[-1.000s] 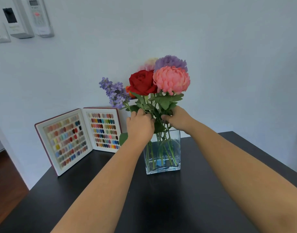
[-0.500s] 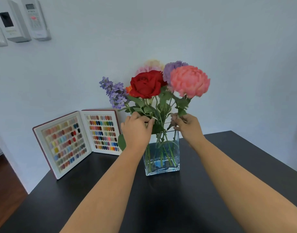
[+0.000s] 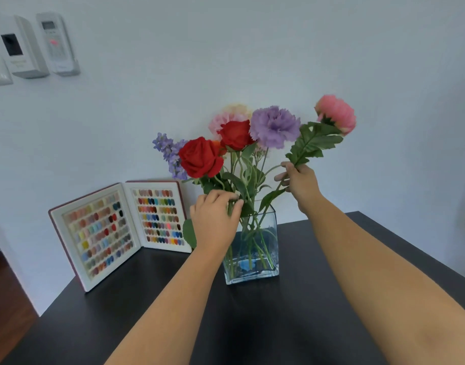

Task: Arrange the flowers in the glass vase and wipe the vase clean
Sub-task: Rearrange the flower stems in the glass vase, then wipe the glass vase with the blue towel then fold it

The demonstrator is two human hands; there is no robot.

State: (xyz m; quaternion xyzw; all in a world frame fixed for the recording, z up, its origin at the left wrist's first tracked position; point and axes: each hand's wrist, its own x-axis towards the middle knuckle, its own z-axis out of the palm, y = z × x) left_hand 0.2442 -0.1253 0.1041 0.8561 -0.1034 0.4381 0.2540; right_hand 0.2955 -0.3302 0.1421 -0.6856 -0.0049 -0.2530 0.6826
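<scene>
A square glass vase (image 3: 265,270) with water stands on the black table (image 3: 278,325). It holds two red roses (image 3: 201,157), a purple carnation (image 3: 275,126), a pale pink bloom behind and a lilac sprig (image 3: 170,154). My left hand (image 3: 215,219) grips the bunched stems just above the vase rim. My right hand (image 3: 299,184) holds the stem of a pink flower (image 3: 336,114), tilted up and to the right; its lower stem runs down into the vase.
An open book of coloured nail samples (image 3: 120,227) leans against the wall, left of the vase. Wall-mounted control units (image 3: 39,46) hang at the upper left. The table's left edge drops to a wooden floor (image 3: 5,312).
My right hand has pulled the pink flower out of the bunch, up and to the right. The purple carnation and a second rose now show. My left hand stays on the stems.
</scene>
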